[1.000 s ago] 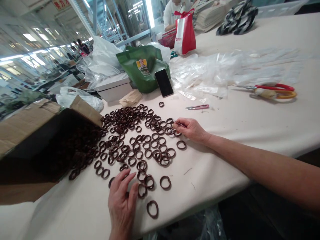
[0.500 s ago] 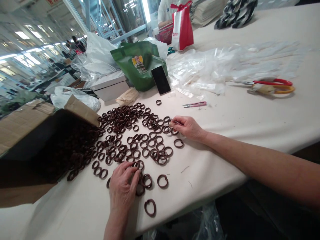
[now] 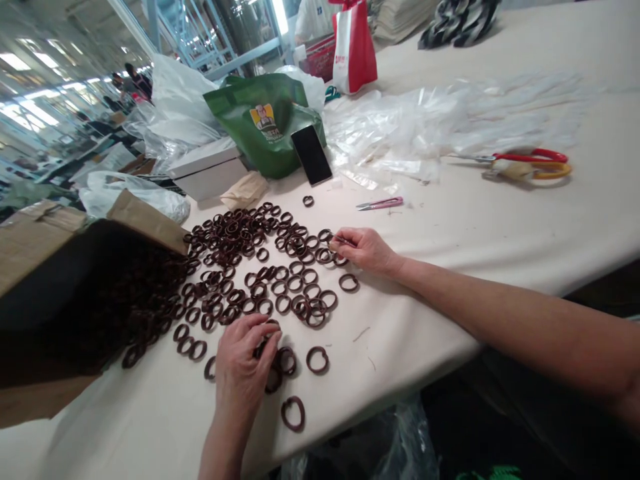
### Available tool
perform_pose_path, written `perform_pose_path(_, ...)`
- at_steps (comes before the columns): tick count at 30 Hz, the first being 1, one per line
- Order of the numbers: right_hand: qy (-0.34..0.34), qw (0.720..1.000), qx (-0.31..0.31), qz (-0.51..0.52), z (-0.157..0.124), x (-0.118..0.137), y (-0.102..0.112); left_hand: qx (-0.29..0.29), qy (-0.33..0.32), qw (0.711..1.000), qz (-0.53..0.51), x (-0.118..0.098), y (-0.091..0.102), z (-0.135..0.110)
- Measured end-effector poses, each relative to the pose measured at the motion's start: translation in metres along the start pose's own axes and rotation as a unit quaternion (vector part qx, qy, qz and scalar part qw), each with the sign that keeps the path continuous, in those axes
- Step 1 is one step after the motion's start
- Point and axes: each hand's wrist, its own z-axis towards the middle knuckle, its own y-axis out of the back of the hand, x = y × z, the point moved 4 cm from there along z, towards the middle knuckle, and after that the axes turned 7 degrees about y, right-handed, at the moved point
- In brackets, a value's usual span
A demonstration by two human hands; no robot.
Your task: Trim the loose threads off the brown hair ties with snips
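Several dark brown elastic hair rings lie spread over the cream table, spilling from a tipped cardboard box at the left. My left hand rests at the near edge of the spread, fingers curled and pinching rings near one cluster. My right hand lies at the right edge of the pile, fingers pinched on something thin and dark among the rings. One loose ring sits close to the table's front edge.
Small pink snips lie behind my right hand, red-handled scissors farther right. A black phone leans on a green bag. Clear plastic bags, a white box and a red gift bag stand behind. A person sits at the far end.
My left hand has moved forward from flat on the table and curled its fingers onto rings. The right hand has hardly moved. The view has shifted slightly.
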Motion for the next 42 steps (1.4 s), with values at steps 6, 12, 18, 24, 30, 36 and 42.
perform_pose_path(6, 0.002, 1.0, -0.001, 0.008, 0.0, -0.001, -0.001, 0.056, -0.01, 0.998, 0.02, -0.013, -0.023, 0.023)
perform_pose_path(12, -0.005, 1.0, 0.004, 0.017, 0.0, 0.0, -0.001, 0.053, -0.043, 0.996, 0.059, -0.021, -0.023, 0.026)
perform_pose_path(18, -0.003, 1.0, 0.0, 0.002, 0.001, 0.0, -0.001, 0.035, -0.065, 0.993, 0.093, -0.025, -0.022, 0.025)
perform_pose_path(24, 0.012, 1.0, 0.001, 0.009, 0.001, -0.001, -0.002, -0.008, -0.062, 0.997, 0.052, -0.03, -0.015, 0.027)
perform_pose_path(30, 0.04, 0.999, -0.011, -0.002, -0.002, 0.01, 0.002, -0.044, 0.073, 0.992, -0.097, -0.037, 0.001, 0.009)
perform_pose_path(36, 0.052, 0.982, 0.039, 0.175, -0.048, 0.062, -0.03, -0.04, 0.215, 0.945, -0.241, -0.049, 0.009, -0.02)
perform_pose_path(42, -0.006, 0.92, 0.086, 0.381, -0.101, 0.096, -0.069, -0.03, 0.339, 0.859, -0.382, -0.067, 0.005, -0.045)
